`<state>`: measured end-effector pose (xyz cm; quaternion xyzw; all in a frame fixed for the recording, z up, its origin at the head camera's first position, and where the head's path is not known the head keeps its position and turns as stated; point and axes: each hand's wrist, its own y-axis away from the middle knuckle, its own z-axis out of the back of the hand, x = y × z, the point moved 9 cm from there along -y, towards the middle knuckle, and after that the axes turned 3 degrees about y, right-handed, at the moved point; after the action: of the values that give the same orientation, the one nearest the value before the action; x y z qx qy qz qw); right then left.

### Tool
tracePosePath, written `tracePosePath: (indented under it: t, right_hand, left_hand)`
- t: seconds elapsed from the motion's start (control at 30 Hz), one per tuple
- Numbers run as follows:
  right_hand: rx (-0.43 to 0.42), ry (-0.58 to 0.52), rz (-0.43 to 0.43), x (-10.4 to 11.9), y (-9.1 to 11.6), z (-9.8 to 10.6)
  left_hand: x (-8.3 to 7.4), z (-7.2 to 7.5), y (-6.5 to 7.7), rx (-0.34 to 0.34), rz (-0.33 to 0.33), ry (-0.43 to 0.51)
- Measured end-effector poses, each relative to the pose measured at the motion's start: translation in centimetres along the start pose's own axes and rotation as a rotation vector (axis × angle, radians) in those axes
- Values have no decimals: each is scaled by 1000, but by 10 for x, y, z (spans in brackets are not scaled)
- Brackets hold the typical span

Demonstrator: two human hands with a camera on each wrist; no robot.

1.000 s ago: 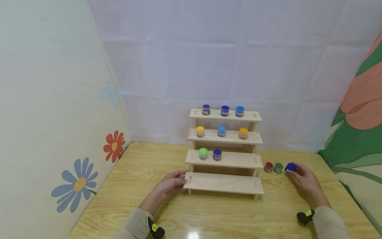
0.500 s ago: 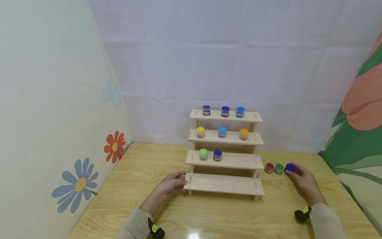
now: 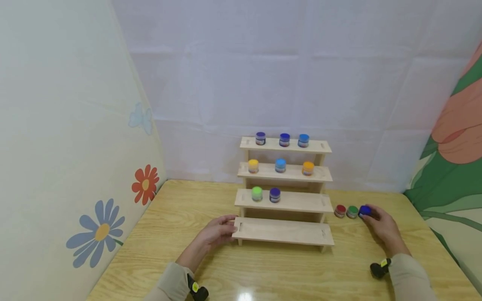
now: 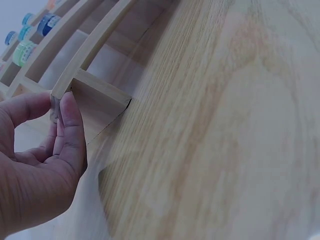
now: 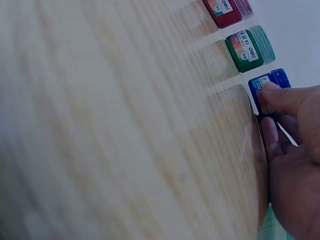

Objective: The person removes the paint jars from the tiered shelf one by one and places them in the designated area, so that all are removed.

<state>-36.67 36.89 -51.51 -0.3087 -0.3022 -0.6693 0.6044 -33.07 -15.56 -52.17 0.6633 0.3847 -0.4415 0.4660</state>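
White cloth [image 3: 233, 75] hangs behind the wooden table [image 3: 188, 200]. Head view: red jar [image 3: 340, 211] and green jar [image 3: 352, 212] stand between the shelf [image 3: 282, 232] and the blue jar [image 3: 364, 211], near the table's far right corner. Left wrist: the left hand [image 4: 45, 170] pinches the lowest step [image 4: 92, 50] at its end. Right wrist: the right hand [image 5: 297, 165] grips the blue jar, apparently on the table.

Screened booth [image 3: 56, 75]; white backdrop [image 3: 211, 88], floral walls [image 3: 90, 167]
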Motion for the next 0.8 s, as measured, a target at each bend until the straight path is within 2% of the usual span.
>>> tracePosePath:
  t: [0.43,0.67,0.8]
  right_hand:
    - [-14,-44,-22,0,1,0]
    - [-183,-73,-34,16,11,18]
    - [-288,-42,42,37,19,31]
  left_hand:
    - [0,-1,1,-8,1,8]
    - [1,0,-1,-2,2,8]
    - [1,0,0,0,0,13]
